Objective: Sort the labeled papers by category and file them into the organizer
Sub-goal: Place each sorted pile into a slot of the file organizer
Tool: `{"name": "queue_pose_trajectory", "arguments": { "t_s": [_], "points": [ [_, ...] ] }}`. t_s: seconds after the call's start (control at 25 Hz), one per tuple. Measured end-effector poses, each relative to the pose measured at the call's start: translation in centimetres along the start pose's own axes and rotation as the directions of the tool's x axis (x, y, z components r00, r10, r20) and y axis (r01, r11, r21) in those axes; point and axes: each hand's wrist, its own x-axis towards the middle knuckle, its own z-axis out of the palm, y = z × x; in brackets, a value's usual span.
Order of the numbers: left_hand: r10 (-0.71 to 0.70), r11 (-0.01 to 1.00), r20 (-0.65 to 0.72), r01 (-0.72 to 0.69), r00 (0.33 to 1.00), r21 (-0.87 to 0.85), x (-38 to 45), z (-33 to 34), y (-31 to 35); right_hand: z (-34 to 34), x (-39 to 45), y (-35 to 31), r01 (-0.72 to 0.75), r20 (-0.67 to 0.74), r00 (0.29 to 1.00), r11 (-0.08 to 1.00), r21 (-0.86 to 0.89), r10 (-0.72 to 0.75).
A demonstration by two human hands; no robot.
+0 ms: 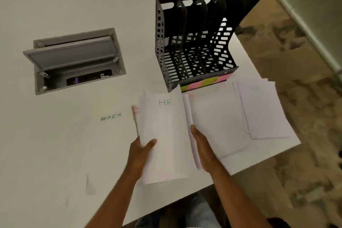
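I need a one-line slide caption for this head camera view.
Both hands hold an HR-labeled paper stack before the empty black organizer.

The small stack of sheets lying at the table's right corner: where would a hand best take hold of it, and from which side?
Probably at the near edge of the small stack, coming from the person's side with the right hand. That edge lies close to the table rim, and the sheets are fanned rather than squared, so a thumb-over, fingers-under pinch there could gather them all. The organizer crowds the far side.
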Motion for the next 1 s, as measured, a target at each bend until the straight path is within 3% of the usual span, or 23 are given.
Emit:
{"name": "queue_pose_trajectory", "arguments": {
  "t_s": [0.12,0.44,0.52,0.6,0.72,0.84,0.92,1.0],
  "points": [
    [0.046,0.993,0.062,-0.053,0.997,0.11,1.0,8.6,0.9,-7.7,-0.4,-0.8,0.025,-0.087,0.996,0.991,0.135,-0.013],
    [-0.036,0.971,0.209,-0.016,0.977,0.24,2.7,30.1,1.8,-27.3,2.5,-3.2,0.076,-0.312,0.948,0.996,0.037,-0.061],
    [-0.079,0.976,0.236,0.027,0.968,0.216,3.1,34.6,2.2,-31.7,4.2,-3.9,0.064,-0.395,0.914,0.995,-0.081,-0.091],
    [-0.131,0.98,0.277,0.081,0.952,0.184,3.7,38.4,2.8,-35.6,6.4,-4.1,0.02,-0.522,0.835,0.958,-0.286,-0.174],
    [-0.207,0.957,0.299,0.129,0.931,0.262,5.2,42.5,3.4,-39.6,9.0,-4.3,-0.036,-0.602,0.744,0.882,-0.469,-0.29],
    [-0.256,0.914,0.244,0.152,0.935,0.377,6.4,45.1,3.6,-42.7,11.5,-3.9,-0.132,-0.576,0.769,0.813,-0.567,-0.277],
    [-0.177,0.883,0.183,0.074,0.967,0.464,6.4,45.9,3.8,-43.9,12.5,-3.5,-0.194,-0.532,0.81,0.743,-0.641,-0.247],
    [-0.049,0.861,0.099,-0.008,0.994,0.509,6.5,46.4,3.7,-44.5,13.1,-3.5,-0.245,-0.559,0.78,0.685,-0.687,-0.282]
  ]
}}
